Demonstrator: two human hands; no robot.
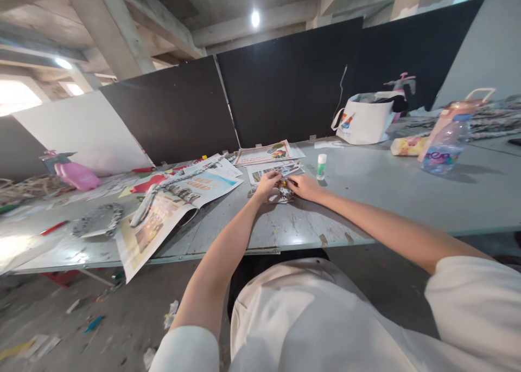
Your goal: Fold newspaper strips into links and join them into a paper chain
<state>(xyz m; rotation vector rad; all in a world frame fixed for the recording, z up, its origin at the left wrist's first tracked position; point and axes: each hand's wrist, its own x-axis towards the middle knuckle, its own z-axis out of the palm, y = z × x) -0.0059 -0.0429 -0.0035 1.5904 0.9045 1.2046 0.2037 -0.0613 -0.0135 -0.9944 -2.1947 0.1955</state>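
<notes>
My left hand [269, 184] has its fingers closed at a small piece of printed paper [286, 194] near the table's front edge. On the other side of it, my right hand [306, 187] pinches the paper with its fingertips. A small yellow spot shows between the two hands; what it is I cannot make out. Beneath and behind the hands lie printed sheets [256, 174]. A glue stick [321, 167] with a white cap and green label stands upright just beyond my right hand.
Left are an open magazine [211, 186], a grey braided ring [99, 220], a red pen [54, 228] and a pink spray bottle [79, 175]. Right stand a white bag [363, 120], a yellow packet [408, 146] and a plastic bottle [445, 147]. Dark panels [288, 90] rise behind the table.
</notes>
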